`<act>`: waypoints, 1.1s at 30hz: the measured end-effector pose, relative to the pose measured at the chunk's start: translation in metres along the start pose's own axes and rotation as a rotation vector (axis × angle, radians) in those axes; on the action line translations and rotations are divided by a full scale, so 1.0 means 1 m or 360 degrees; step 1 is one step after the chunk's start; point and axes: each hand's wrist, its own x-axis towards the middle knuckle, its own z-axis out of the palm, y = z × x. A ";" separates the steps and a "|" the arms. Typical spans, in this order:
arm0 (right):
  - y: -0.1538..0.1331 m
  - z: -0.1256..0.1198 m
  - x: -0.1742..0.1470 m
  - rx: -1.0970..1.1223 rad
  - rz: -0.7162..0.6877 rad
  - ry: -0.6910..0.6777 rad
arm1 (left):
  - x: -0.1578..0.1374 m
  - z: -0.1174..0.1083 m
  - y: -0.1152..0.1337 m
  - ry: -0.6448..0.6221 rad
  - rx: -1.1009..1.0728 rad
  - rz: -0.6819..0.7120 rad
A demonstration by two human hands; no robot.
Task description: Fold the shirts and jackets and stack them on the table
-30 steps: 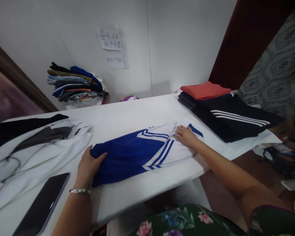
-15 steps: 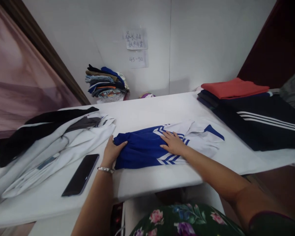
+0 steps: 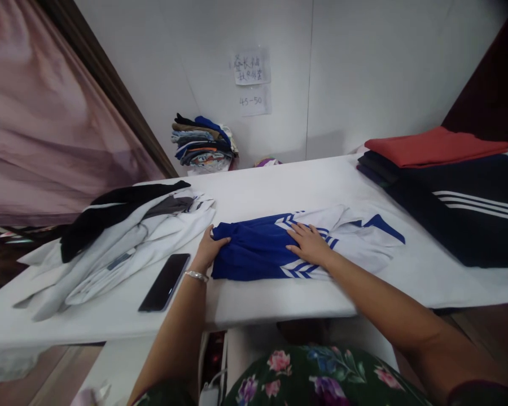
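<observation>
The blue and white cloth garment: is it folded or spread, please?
Folded, it seems: the blue and white cloth garment lies in a narrow strip rather than opened out flat.

The left hand [image 3: 210,248], thumb [image 3: 223,242] parted, rests apart from the palm-down right hand [image 3: 311,245], whose fingers [image 3: 301,231] splay toward it.

Handwriting and figures on the wall [image 3: 364,67]

The upper sheet [image 3: 253,66], fixed to the wall behind the surface [image 3: 275,192], carries two handwritten lines of Chinese: 叠长袖 above and 秋冬外套 below, the second somewhat blurred. The lower sheet [image 3: 255,101], directly beneath it, reads 45-50, also by hand, with a dash between the two numbers
</observation>
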 end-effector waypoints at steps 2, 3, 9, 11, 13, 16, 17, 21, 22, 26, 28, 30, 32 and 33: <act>0.000 0.000 -0.001 0.0029 0.0001 0.0015 | -0.001 -0.001 0.010 -0.0003 -0.0126 0.0000; 0.000 -0.001 -0.001 0.0050 0.0004 0.0023 | -0.001 -0.002 0.017 -0.0003 -0.0172 0.0024; 0.002 -0.005 -0.003 0.0408 0.0032 0.0149 | -0.010 0.000 0.095 -0.0094 -0.0077 0.0434; 0.004 -0.008 -0.001 0.0729 0.0075 0.0310 | -0.019 0.011 0.132 -0.0133 0.0059 0.0575; 0.006 -0.012 0.000 0.1195 0.0148 0.0491 | -0.032 0.029 0.169 -0.0222 0.0202 0.0722; 0.009 -0.024 -0.001 0.2018 0.0243 0.0668 | -0.053 0.066 0.216 -0.0401 0.0440 0.0912; 0.010 -0.028 -0.003 0.2280 0.0253 0.0705 | -0.060 0.082 0.229 -0.0472 0.0513 0.0962; 0.020 -0.044 -0.020 0.3078 0.0273 0.0850 | -0.080 0.151 0.260 -0.0677 0.0800 0.1157; 0.025 -0.046 -0.026 0.3196 0.0289 0.0898 | -0.085 0.169 0.264 -0.0719 0.0849 0.1167; 0.047 -0.050 -0.051 0.3351 0.0412 0.1060 | -0.106 0.237 0.268 -0.0904 0.0840 0.1052; 0.056 -0.050 -0.060 0.3291 0.0503 0.1108 | -0.119 0.262 0.265 -0.0972 0.0814 0.0999; 0.063 -0.049 -0.066 0.3172 0.0552 0.1176 | -0.128 0.278 0.262 -0.1125 0.0676 0.0884; 0.068 -0.048 -0.069 0.3010 0.0570 0.1251 | -0.129 0.281 0.259 -0.1330 0.0419 0.0724; 0.069 -0.048 -0.070 0.2927 0.0584 0.1276 | -0.124 0.279 0.258 -0.1413 0.0293 0.0657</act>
